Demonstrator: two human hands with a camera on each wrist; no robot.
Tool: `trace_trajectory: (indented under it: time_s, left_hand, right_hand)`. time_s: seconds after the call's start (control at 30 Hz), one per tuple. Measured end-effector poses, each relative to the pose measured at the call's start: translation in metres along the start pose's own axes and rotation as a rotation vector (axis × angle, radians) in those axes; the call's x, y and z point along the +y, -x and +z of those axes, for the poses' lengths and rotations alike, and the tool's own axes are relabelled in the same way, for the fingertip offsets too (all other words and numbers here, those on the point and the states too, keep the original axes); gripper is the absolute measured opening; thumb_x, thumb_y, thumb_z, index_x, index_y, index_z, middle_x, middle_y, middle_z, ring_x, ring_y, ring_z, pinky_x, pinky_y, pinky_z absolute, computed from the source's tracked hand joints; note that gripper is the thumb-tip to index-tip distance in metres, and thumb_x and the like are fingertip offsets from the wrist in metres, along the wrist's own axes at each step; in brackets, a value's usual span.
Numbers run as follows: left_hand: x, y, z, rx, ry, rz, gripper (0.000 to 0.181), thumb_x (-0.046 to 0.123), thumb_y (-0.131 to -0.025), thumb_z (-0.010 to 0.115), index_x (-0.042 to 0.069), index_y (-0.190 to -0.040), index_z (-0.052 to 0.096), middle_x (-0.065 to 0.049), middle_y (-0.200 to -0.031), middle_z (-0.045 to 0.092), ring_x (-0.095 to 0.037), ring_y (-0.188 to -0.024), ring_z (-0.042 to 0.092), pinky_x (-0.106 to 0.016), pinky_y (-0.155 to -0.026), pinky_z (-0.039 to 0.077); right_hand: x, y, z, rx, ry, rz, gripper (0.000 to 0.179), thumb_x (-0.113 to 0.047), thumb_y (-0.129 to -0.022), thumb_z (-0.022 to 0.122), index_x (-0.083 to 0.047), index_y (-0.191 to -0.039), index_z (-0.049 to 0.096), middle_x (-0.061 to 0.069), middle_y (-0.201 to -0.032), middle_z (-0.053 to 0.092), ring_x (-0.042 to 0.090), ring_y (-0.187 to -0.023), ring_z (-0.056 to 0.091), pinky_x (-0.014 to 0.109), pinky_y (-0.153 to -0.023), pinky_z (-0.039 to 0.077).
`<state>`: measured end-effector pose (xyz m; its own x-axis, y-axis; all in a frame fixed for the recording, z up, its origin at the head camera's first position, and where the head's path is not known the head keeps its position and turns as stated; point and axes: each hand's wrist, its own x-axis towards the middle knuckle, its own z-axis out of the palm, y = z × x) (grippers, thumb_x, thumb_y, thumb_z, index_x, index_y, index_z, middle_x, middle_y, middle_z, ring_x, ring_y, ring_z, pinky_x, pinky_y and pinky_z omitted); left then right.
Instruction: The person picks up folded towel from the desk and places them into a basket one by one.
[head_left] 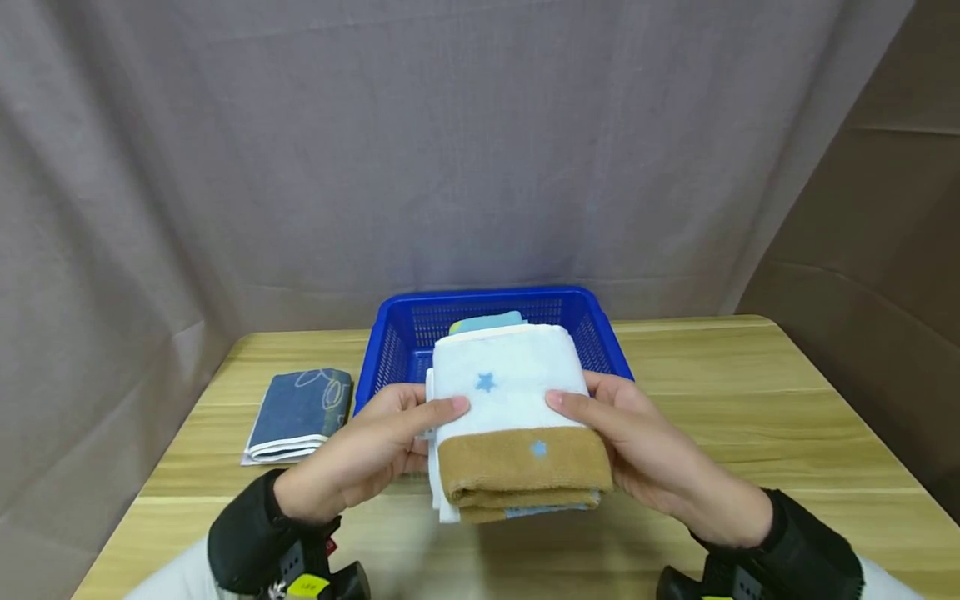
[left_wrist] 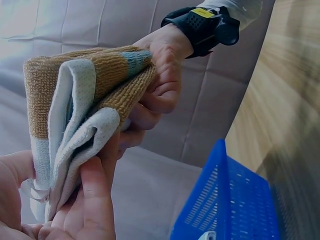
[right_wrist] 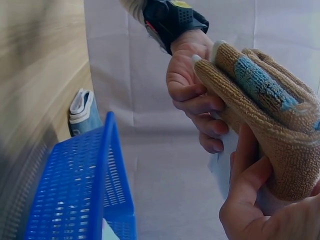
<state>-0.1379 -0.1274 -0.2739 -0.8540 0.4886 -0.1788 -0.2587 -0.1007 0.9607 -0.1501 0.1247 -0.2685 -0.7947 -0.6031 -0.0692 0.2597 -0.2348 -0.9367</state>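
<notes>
Two hands on one folded towel (head_left: 510,367), white with a brown end and blue stars. Gripped at one side by the left hand (head_left: 367,454), with thumb on top and fingers bent in under the folds. Gripped at the other side by the right hand (head_left: 648,454), much the same way. No wide gap in either grip, just enough room for the thick folds. Held up off the wooden table (head_left: 712,400), hiding part of the blue basket (head_left: 487,295) in the head view; hard to tell if right over the rim or a bit to the near side. Inside the basket, a light blue cloth (head_left: 489,322), partly hidden. Left of the basket, on the table, a dark blue cloth (head_left: 296,408), folded, with a white edge. Most likely at the step of getting the neat towel into the basket, with the folding done and the putting down not yet done. Next, probably best to pinch both sides evenly, go forward over the rim, lower gently, and slide out the bottom fingers slowly, so as not to spill the brown folds open.
</notes>
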Motion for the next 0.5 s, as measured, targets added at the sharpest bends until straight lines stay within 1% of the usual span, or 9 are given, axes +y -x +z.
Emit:
trace_trajectory:
  time_s: [0.1,0.2,0.23,0.3,0.43,0.5]
  left_hand:
    - [0.003,-0.002,-0.002,0.004,0.001,0.013,0.043,0.028,-0.091,0.058,-0.008,-0.114,0.05,-0.015,-0.099,0.065,-0.028,-0.086,0.062,-0.037,-0.074,0.053]
    - [0.005,-0.004,-0.003,0.023,-0.006,0.017,0.041,0.029,-0.091,0.059,-0.007,-0.11,0.051,-0.013,-0.095,0.065,-0.026,-0.083,0.063,-0.035,-0.072,0.054]
    - [0.006,-0.005,-0.004,0.033,-0.014,0.018,0.039,0.029,-0.09,0.06,-0.006,-0.105,0.052,-0.011,-0.092,0.064,-0.024,-0.08,0.062,-0.034,-0.071,0.054]
    - [0.008,-0.008,-0.004,0.045,-0.021,0.019,0.038,0.03,-0.09,0.06,-0.005,-0.103,0.053,-0.011,-0.091,0.064,-0.023,-0.078,0.062,-0.034,-0.071,0.054]
    - [0.012,-0.014,-0.004,0.066,-0.042,0.025,0.039,0.032,-0.089,0.06,-0.004,-0.103,0.054,-0.011,-0.092,0.065,-0.023,-0.079,0.062,-0.035,-0.072,0.054]
    - [0.014,-0.016,-0.004,0.069,-0.041,0.026,0.042,0.033,-0.09,0.06,-0.004,-0.107,0.054,-0.012,-0.094,0.065,-0.024,-0.081,0.063,-0.036,-0.073,0.053]
  right_hand:
    - [-0.004,-0.003,0.001,0.019,0.016,0.0,0.047,-0.013,-0.097,0.047,0.009,-0.132,0.026,0.024,-0.111,0.058,0.04,-0.098,0.055,0.045,-0.077,0.049]
    - [-0.008,-0.006,0.001,0.03,0.031,0.002,0.046,-0.014,-0.097,0.047,0.008,-0.132,0.027,0.023,-0.11,0.058,0.038,-0.098,0.056,0.044,-0.077,0.05]
    - [-0.009,-0.006,0.0,0.03,0.035,0.003,0.046,-0.015,-0.097,0.047,0.007,-0.132,0.027,0.023,-0.11,0.059,0.038,-0.098,0.056,0.043,-0.076,0.05]
    - [-0.011,-0.008,-0.001,0.037,0.04,0.005,0.046,-0.015,-0.097,0.047,0.007,-0.132,0.028,0.021,-0.108,0.059,0.035,-0.095,0.058,0.041,-0.075,0.051]
    - [-0.014,-0.012,-0.004,0.054,0.049,0.005,0.046,-0.016,-0.097,0.048,0.006,-0.132,0.028,0.019,-0.105,0.059,0.032,-0.091,0.06,0.038,-0.072,0.053]
    - [-0.016,-0.014,-0.006,0.062,0.053,0.002,0.046,-0.016,-0.097,0.049,0.005,-0.132,0.028,0.019,-0.105,0.059,0.032,-0.091,0.06,0.038,-0.072,0.053]
